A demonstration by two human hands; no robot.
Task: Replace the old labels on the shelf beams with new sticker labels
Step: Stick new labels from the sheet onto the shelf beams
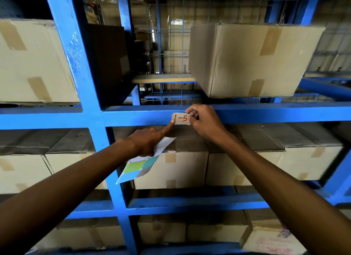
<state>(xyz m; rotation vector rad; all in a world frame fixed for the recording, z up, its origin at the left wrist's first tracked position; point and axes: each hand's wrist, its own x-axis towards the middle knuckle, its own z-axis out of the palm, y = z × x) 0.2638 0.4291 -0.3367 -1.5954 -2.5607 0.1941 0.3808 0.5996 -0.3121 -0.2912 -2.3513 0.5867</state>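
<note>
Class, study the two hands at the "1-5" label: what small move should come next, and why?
Probably peel: the right hand pinches the right end of the beige paper label marked "1-5" on the blue metal beam, while the left hand's fingertip pins its left edge.

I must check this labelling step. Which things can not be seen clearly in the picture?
- Head view: the label right end, covered by the right hand.
- Head view: the sticker sheet top part, hidden under the left hand.
- Head view: whether the label is stuck to the beam; cannot tell.
</note>
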